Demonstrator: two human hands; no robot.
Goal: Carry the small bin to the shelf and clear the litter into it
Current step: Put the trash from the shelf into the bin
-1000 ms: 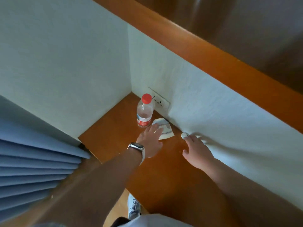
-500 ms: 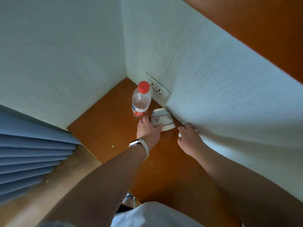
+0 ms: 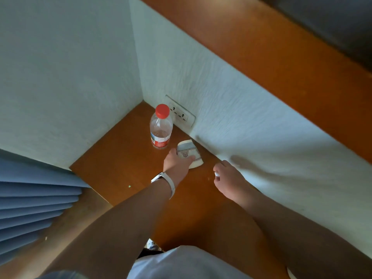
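A blue pleated curtain is hanging off the left edge of the shelf. In the back corner, just in front of a wall socket, a red-capped bottle is standing upright. Just right of it a paper cup is lying on its side near the right-hand wall. Its long axis is running away from the person, narrow base toward the corner and wide mouth toward the front edge.

The left hand, with a wristband behind it, is reaching in from the front. Its thumb and fingers are closing round the cup's middle, across that axis. The bottle is lying just beyond this hand, which is the nearer one to it.

Further right, apart from the cup, the right hand is pinching a small white scrap in curled fingertips beside the wall.

The bin is not showing anywhere, so both hands are probably going to have to carry their litter back over the front edge.
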